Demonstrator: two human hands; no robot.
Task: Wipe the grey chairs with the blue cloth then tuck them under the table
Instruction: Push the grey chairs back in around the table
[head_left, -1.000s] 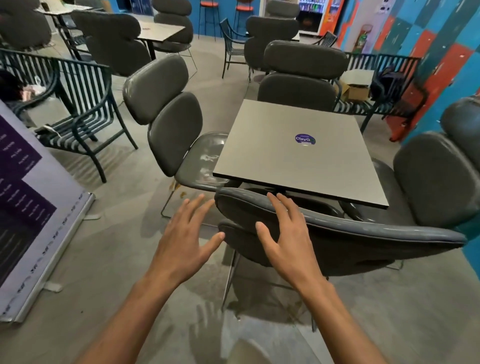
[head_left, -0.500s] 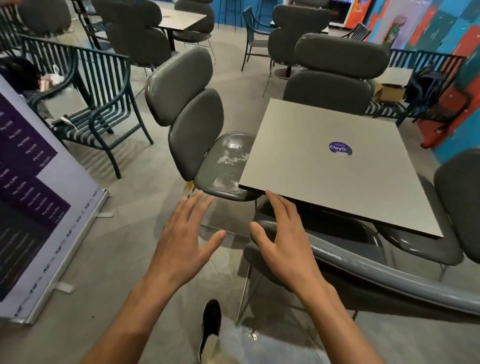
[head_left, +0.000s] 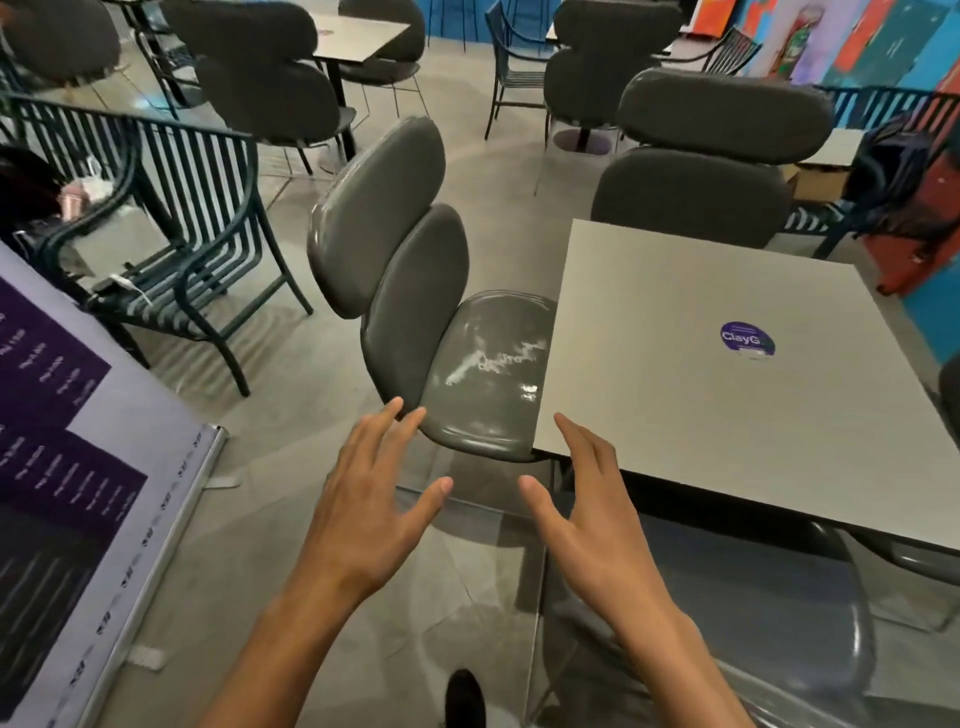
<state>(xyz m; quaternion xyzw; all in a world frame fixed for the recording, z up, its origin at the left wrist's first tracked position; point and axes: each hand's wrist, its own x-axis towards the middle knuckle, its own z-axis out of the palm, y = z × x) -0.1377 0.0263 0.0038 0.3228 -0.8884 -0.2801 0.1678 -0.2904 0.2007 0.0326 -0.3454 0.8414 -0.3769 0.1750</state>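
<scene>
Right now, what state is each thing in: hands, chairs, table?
Left hand: open, holding nothing.
Right hand: open, holding nothing.
Grey chair on the left: upright, seat only partly under the table, streaks on the seat.
Grey chair at the far side: upright, against the table edge.
Table: bare apart from a round sticker.

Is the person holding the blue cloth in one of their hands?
No, the left hand and the right hand are both spread open and hold nothing.

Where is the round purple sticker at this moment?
In the head view the round purple sticker lies flat on the grey table, toward its right side, to the right of the shiny grey chair and beyond the right hand.
</scene>
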